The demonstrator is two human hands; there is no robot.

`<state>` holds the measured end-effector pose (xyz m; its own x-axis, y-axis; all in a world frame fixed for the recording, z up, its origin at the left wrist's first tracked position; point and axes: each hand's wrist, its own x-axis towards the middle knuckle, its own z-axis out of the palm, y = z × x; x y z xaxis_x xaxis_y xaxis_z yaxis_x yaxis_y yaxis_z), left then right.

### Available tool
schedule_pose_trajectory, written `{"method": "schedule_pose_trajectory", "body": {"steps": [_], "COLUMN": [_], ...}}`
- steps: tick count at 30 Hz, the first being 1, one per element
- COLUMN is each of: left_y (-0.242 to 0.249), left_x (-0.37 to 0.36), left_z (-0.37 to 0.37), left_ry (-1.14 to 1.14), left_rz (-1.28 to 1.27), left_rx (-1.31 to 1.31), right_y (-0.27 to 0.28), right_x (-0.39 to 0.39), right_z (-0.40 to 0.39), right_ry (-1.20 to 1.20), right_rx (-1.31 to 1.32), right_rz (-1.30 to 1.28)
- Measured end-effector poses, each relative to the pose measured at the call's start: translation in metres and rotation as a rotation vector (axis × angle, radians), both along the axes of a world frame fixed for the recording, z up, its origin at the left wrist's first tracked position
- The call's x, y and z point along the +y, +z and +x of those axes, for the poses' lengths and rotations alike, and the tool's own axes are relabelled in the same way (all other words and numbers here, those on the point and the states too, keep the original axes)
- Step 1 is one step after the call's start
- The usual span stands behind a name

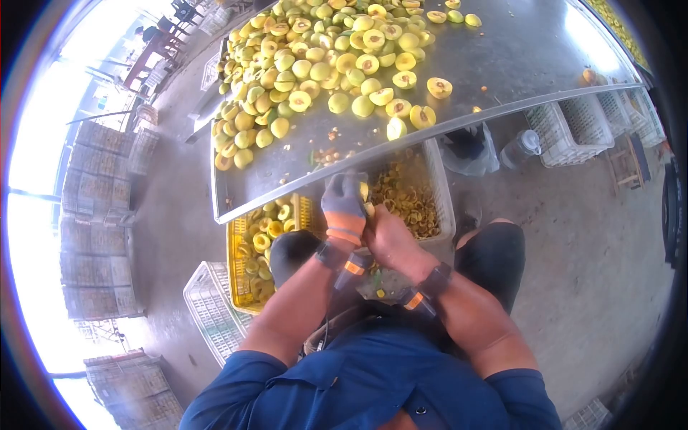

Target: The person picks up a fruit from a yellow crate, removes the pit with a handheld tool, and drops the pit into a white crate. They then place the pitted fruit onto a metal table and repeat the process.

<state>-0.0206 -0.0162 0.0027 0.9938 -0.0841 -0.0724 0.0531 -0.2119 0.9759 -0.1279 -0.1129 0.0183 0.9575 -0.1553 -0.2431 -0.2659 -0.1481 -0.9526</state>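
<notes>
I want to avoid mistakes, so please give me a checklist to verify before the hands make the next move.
1. Left hand is gloved: ok, grey and orange.
2. Right hand is gloved: not ok, it is bare.
3. Yellow piece is at the left hand's fingers: ok.
4. Right hand's grip is secure: cannot tell, its inner side is hidden.
5. Fruit halves lie on the metal table: ok, a large pile.
6. Pale crate is below the table's near edge: ok, with scraps inside.

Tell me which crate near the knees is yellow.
The middle crate, holding fruit halves beside the left knee; the left crate and right crate are pale.
</notes>
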Motion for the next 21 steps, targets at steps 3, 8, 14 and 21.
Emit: {"method": "schedule_pose_trajectory", "body": {"steps": [3,8,14,21], "left_y": [-0.002,-0.021,-0.001,0.033], "left_x": [-0.005,0.015,0.029,0.044], "left_z": [-0.003,0.01,0.01,0.032], "left_ry": [-0.013,-0.201,-0.418,-0.614], "left_rz": [-0.115,0.406,0.323,0.338], "left_rx": [-0.044,-0.589,-0.606,-0.715], "right_y": [-0.007,-0.006,0.008,0.018], "right_x": [0.0,-0.007,-0.002,-0.001], "right_z": [-0.001,0.002,-0.007,-0.012], "right_ry": [-0.004,0.131,0.202,0.306], "right_rx": [-0.077,-0.275,0.119,0.104], "right_rz": [-0.005,0.196,0.717,0.791]}}
